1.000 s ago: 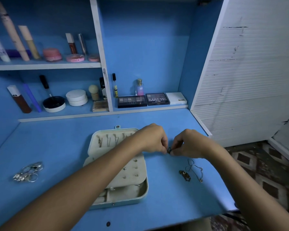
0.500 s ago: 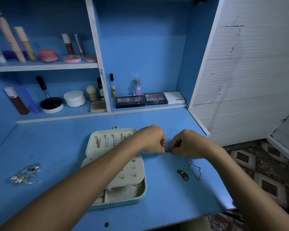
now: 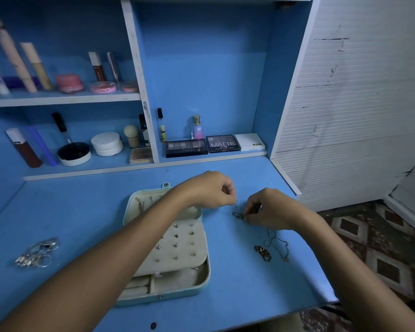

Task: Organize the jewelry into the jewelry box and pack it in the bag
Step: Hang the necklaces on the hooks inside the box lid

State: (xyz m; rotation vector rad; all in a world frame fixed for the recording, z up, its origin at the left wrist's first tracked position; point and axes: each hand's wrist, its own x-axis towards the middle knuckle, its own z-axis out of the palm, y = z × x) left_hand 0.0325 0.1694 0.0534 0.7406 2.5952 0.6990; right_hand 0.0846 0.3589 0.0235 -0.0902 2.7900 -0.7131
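1. While we look down through the head camera, we see the jewelry box [image 3: 177, 245] lying open on the blue desk [image 3: 82, 212], its lid folded back toward the shelves.
2. We note that the box is pale cream inside with a light teal shell; its raised inner panel carries rows of small stud earrings [image 3: 176, 245] standing on their posts, and a few slim pieces hang in the lid.
3. We see compartments at the box's near edge, below the panel; what they contain we cannot tell.
4. Our left hand [image 3: 209, 190] reaches across the box, and its fingertips pinch the upper end of a small dark piece of jewelry [image 3: 236, 210] just right of the lid.
5. Our right hand [image 3: 266, 209] has its fingers curled and pinches the lower end of that same piece, so both hands hold it just above the desk.
6. We cannot make out the kind of the piece, as it is too small.
7. A thin chain necklace [image 3: 277, 245] with a dark pendant lies on the desk near the right wrist, apart from the box.
8. A heap of silver rings [image 3: 37, 252] sits well left of the box.
9. Cosmetics line the shelves behind, among them an eyeshadow palette [image 3: 223, 143] marked MATTE.
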